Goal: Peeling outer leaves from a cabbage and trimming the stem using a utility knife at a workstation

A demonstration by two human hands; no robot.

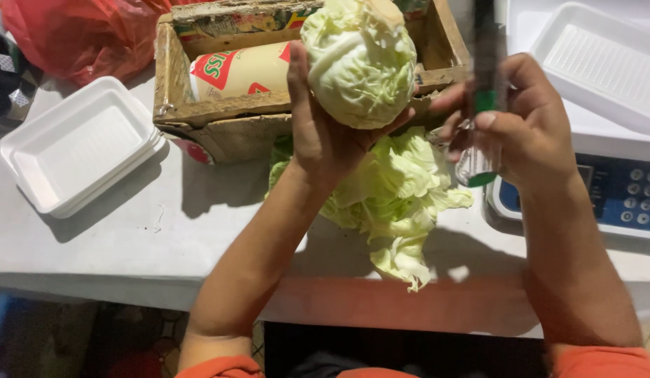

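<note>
a round pale green cabbage head is held up by the left hand. the palm is placed under and behind the head, the thumb is laid along its left side, and the fingertips are wrapped around its lower right edge. the head is raised above the table, in front of a worn wooden crate.

the right hand is closed around a knife with a green handle. the blade is pointed upward and is blurred, so its edge cannot be made out. the knife is kept just to the right of the cabbage head, apart from it.

a pile of loose cabbage leaves is spread on the white table below both hands. a stack of white foam trays is set on the table to the left, and a further white tray is placed at the upper right. a weighing scale with a blue keypad is located under the right forearm. a red plastic bag is seen at the upper left, beside the crate.
</note>
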